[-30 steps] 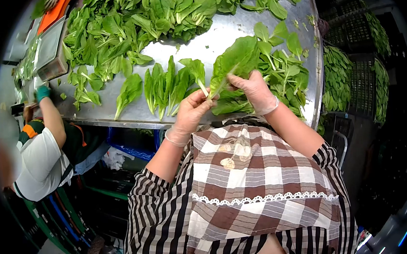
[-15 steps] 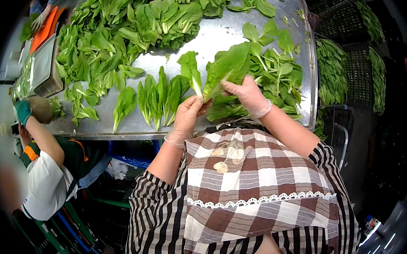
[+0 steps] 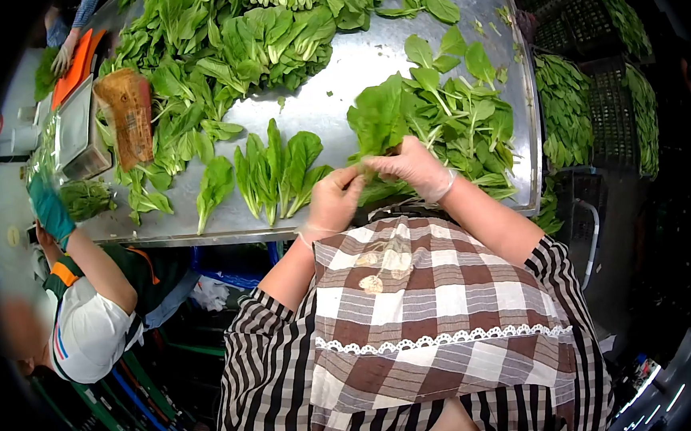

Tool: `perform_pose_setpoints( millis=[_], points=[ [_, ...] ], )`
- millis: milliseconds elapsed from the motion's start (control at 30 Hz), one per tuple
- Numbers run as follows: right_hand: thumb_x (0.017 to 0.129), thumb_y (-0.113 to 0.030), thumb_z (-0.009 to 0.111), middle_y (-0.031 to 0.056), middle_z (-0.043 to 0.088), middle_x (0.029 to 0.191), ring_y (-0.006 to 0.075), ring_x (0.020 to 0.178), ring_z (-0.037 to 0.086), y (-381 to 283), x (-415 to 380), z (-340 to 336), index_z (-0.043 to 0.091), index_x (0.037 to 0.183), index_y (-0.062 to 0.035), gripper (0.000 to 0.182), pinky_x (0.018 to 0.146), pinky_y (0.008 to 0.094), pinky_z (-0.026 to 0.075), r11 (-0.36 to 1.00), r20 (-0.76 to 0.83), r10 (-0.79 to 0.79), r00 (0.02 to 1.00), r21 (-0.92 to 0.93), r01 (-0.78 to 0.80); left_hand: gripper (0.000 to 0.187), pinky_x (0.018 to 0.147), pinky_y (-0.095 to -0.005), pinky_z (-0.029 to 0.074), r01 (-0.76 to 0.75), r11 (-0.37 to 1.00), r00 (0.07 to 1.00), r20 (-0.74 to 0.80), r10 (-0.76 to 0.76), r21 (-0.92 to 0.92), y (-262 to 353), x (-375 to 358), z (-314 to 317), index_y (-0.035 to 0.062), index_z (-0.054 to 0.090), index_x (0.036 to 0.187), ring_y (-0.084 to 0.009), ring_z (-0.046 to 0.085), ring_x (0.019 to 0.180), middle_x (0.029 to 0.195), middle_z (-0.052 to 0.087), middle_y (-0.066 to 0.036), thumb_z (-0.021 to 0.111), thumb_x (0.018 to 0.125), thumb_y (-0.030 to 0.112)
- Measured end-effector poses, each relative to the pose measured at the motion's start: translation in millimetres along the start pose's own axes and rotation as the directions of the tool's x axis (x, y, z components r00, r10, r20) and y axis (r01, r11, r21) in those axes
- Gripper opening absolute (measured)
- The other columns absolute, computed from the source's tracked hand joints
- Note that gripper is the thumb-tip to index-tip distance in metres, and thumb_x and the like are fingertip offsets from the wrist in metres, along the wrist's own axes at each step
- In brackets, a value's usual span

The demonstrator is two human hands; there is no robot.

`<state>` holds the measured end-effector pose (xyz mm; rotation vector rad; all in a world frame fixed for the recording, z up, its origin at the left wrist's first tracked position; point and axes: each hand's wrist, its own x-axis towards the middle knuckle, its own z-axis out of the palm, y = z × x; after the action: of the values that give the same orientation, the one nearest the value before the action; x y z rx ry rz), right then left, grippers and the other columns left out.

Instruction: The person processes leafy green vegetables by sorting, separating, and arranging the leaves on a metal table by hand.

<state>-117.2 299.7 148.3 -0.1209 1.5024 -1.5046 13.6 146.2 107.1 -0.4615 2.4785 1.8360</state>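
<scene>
Both my hands, in thin clear gloves, meet at the table's near edge. My right hand [image 3: 416, 169] is closed on the stem end of a leafy green [image 3: 379, 117], whose broad leaf stands up and is partly blurred. Fingers of my left hand [image 3: 333, 203] are pinched at the same stem base, touching the right fingertips; exactly what sits between them is partly hidden. Left of my hands, several trimmed leafy greens [image 3: 267, 177] lie in a row, with a single one [image 3: 215, 188] apart. A loose heap of greens [image 3: 467, 119] lies beyond my right hand.
A large pile of greens [image 3: 269, 45] covers the metal table's [image 3: 305, 98] far side. A brown printed piece [image 3: 125, 119] lies by a grey tray [image 3: 79, 134]. At left, a co-worker's teal-gloved hand [image 3: 52, 208] is near bagged greens [image 3: 88, 200]. Crates [image 3: 611, 117] of greens stand at right.
The smaller green upright in my left fingers no longer shows there. My hands have come together, the larger leaf drawn more upright. The brown piece now appears by the tray.
</scene>
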Motion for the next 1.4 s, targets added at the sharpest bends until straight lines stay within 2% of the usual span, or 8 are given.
perform_pose_setpoints(
  millis=[167, 300, 567, 700, 767, 967, 1200, 1400],
  points=[
    [0.079, -0.015, 0.071, 0.0042, 0.065, 0.074, 0.0114, 0.062, 0.057, 14, -11, -41, 0.068, 0.088, 0.0012, 0.019, 0.057, 0.0293, 0.047, 0.976, -0.227, -0.164, 0.960, -0.176, 0.125, 0.037, 0.090, -0.0394, 0.048, -0.195, 0.922, 0.968, 0.219, 0.126, 0.335, 44, 17, 8, -0.0012, 0.065, 0.115, -0.0316, 0.063, 0.098, 0.107, 0.068, -0.016, 0.072, 0.084, 0.018],
    [0.082, -0.006, 0.073, 0.0045, 0.065, 0.079, 0.0112, 0.063, 0.058, 17, -65, -99, 0.065, 0.100, 0.0023, 0.021, 0.057, 0.0281, 0.048, 0.890, -0.431, -0.223, 0.874, 0.277, 0.364, 0.041, 0.094, -0.0457, 0.045, -0.326, 0.664, 0.940, 0.158, 0.302, 0.673, 48, 29, -2, 0.0021, 0.066, 0.113, -0.0375, 0.060, 0.104, 0.109, 0.066, -0.016, 0.077, 0.077, 0.020],
    [0.089, -0.022, 0.072, 0.0089, 0.069, 0.095, 0.0176, 0.082, 0.067, 121, -190, -252, 0.064, 0.105, 0.0002, 0.028, 0.075, 0.0323, 0.052, 0.765, -0.971, 0.111, 0.212, 0.219, 0.605, 0.042, 0.110, -0.0500, 0.030, -0.080, 0.335, 0.995, 0.094, -0.028, 0.939, -18, 6, -78, 0.0107, 0.067, 0.113, -0.0318, 0.056, 0.115, 0.109, 0.066, -0.011, 0.076, 0.075, 0.027],
    [0.089, -0.040, 0.068, 0.0091, 0.063, 0.107, 0.0215, 0.091, 0.066, 202, -232, -303, 0.057, 0.116, -0.0086, 0.043, 0.074, 0.0345, 0.054, 0.597, -0.905, 0.331, 0.267, 0.420, 0.684, 0.038, 0.109, -0.0509, 0.031, -0.069, 0.348, 0.997, 0.077, -0.007, 0.935, -34, 7, -90, 0.0144, 0.067, 0.103, -0.0297, 0.059, 0.104, 0.102, 0.067, -0.008, 0.079, 0.069, 0.027],
    [0.090, -0.021, 0.065, 0.0040, 0.067, 0.084, 0.0140, 0.070, 0.064, 192, -220, -279, 0.062, 0.104, -0.0101, 0.018, 0.058, 0.0278, 0.049, 0.727, -0.947, 0.094, 0.309, 0.277, 0.628, 0.042, 0.108, -0.0507, 0.031, -0.047, 0.330, 0.999, 0.048, 0.003, 0.943, -41, 8, -89, 0.0144, 0.066, 0.105, -0.0299, 0.059, 0.104, 0.100, 0.066, -0.008, 0.081, 0.067, 0.027],
    [0.094, -0.008, 0.063, 0.0019, 0.066, 0.094, 0.0080, 0.076, 0.059, 114, -126, -187, 0.064, 0.115, -0.0023, 0.021, 0.068, 0.0233, 0.048, 0.805, -0.905, -0.271, 0.329, -0.026, 0.593, 0.056, 0.106, -0.0499, 0.033, -0.085, 0.406, 0.994, 0.049, 0.097, 0.910, -30, 12, -79, 0.0126, 0.065, 0.114, -0.0331, 0.057, 0.107, 0.112, 0.063, -0.013, 0.084, 0.065, 0.031],
    [0.094, -0.012, 0.066, 0.0041, 0.067, 0.094, 0.0087, 0.082, 0.060, 31, -37, -76, 0.064, 0.116, 0.0006, 0.026, 0.074, 0.0233, 0.050, 0.936, -0.363, -0.350, 0.864, -0.088, 0.342, 0.046, 0.098, -0.0459, 0.040, -0.148, 0.620, 0.945, -0.075, 0.318, 0.771, -4, 34, -70, 0.0089, 0.063, 0.115, -0.0341, 0.055, 0.107, 0.113, 0.063, -0.014, 0.077, 0.075, 0.026],
    [0.092, -0.016, 0.068, 0.0077, 0.068, 0.101, 0.0122, 0.088, 0.061, 20, 11, -19, 0.062, 0.122, 0.0032, 0.036, 0.081, 0.0268, 0.051, 0.903, 0.082, -0.171, 0.982, -0.385, 0.190, 0.034, 0.086, -0.0362, 0.049, -0.087, 0.913, 0.864, -0.427, 0.269, 0.399, -3, 71, -84, 0.0031, 0.063, 0.111, -0.0257, 0.061, 0.094, 0.105, 0.065, -0.012, 0.074, 0.081, 0.015]
  ],
)
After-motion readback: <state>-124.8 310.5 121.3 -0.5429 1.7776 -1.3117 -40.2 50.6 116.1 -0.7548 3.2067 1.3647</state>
